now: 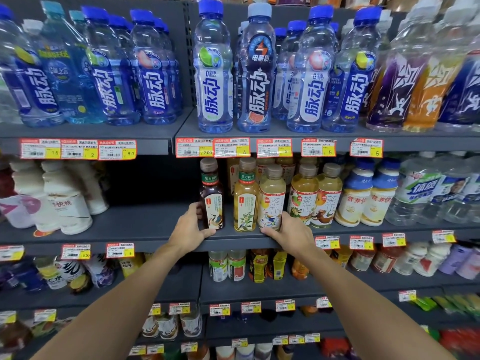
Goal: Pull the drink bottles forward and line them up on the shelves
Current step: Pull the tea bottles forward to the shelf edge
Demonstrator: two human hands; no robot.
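So LH [189,229] grips dark btl [211,201], RH [293,232] pale [271,198] (plastic).

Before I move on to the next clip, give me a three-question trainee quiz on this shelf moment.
1. Fill in: in the front row, ___ bottle(s) stand between the dark tea bottle and the pale tea bottle.
2. True or false: the left hand grips the pale tea bottle.
3. The right hand grips: A the dark tea bottle; B the pale tea bottle; C nothing.
Key: 1 one, the yellow tea bottle; 2 false, it grips the dark one; 3 B.
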